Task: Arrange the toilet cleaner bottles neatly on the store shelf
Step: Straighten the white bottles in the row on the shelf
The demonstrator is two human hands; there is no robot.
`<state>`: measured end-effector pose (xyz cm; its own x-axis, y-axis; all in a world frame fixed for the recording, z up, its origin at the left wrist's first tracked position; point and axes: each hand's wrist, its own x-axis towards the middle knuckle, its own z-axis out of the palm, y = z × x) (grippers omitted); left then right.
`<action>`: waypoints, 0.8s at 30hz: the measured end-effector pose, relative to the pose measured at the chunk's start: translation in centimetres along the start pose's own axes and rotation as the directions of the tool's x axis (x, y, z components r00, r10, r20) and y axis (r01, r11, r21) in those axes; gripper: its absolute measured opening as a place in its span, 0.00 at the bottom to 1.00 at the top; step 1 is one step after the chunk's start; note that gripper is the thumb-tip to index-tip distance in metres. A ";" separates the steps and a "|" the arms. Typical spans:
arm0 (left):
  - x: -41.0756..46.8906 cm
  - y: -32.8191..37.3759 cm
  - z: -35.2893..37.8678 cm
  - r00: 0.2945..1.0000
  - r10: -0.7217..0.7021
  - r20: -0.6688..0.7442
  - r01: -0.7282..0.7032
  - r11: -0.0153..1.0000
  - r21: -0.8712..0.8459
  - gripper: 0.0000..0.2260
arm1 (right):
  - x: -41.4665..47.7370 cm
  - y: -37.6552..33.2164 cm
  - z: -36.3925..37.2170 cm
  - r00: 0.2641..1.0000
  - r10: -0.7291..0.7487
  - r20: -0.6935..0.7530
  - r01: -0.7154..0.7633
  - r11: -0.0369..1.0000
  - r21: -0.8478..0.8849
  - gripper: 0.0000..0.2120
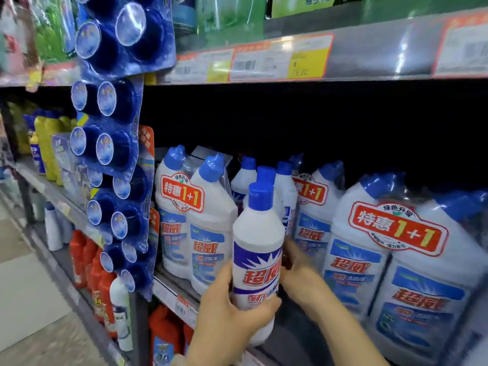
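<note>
A white toilet cleaner bottle (257,249) with a blue cap and a blue and red label stands upright at the shelf's front edge. My left hand (227,307) grips its lower part. My right hand (295,265) reaches behind it into the shelf; whether it touches that bottle or another one is hidden. Several more single bottles (284,186) with blue caps stand just behind. Shrink-wrapped twin packs stand on either side: one on the left (195,220), one behind (314,207) and a large one on the right (396,260).
The shelf's front rail (177,299) carries price tags. Blue toilet block packs (116,154) hang on a strip at the left. An upper shelf (343,48) overhangs. Red bottles (89,260) fill the lower shelf; yellow bottles (47,138) stand further left.
</note>
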<state>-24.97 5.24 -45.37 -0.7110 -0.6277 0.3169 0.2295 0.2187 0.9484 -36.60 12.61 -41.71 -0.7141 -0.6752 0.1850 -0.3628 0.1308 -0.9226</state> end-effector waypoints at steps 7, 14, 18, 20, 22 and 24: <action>0.9 0.4 -0.2 1.000 -0.006 0.001 0.006 0.999 0.043 0.28 | 0.3 0.0 -0.1 0.998 -0.047 -0.033 0.045 0.996 -0.071 0.18; 1.0 -0.3 -0.3 0.998 0.048 0.039 -0.054 0.984 0.167 0.26 | -2.3 0.6 -1.2 0.979 -0.107 -0.173 0.095 0.993 -0.076 0.14; 1.1 0.1 0.6 0.996 0.069 0.054 -0.079 0.975 0.207 0.26 | -3.0 0.7 -0.8 0.938 -0.087 -0.337 0.053 0.993 -0.110 0.16; 0.8 0.1 1.0 0.994 0.087 0.065 -0.100 0.965 0.243 0.25 | -3.2 0.6 -0.6 0.926 -0.056 -0.374 0.012 0.993 -0.120 0.19; 0.5 0.4 0.7 0.994 0.055 0.098 -0.084 0.942 0.326 0.28 | -3.3 0.3 -0.4 0.930 -0.022 -0.366 -0.032 0.989 -0.141 0.24; 0.7 1.2 0.0 0.990 -0.005 0.142 -0.060 0.892 0.449 0.27 | -3.4 -0.2 -0.3 0.949 0.016 -0.316 -0.073 0.983 -0.169 0.30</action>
<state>-25.17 5.08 -44.05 -0.7990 -0.5166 0.3077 -0.0509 0.5681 0.8214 -34.28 15.09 -42.09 -0.8723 -0.4094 0.2674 -0.4057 0.3004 -0.8632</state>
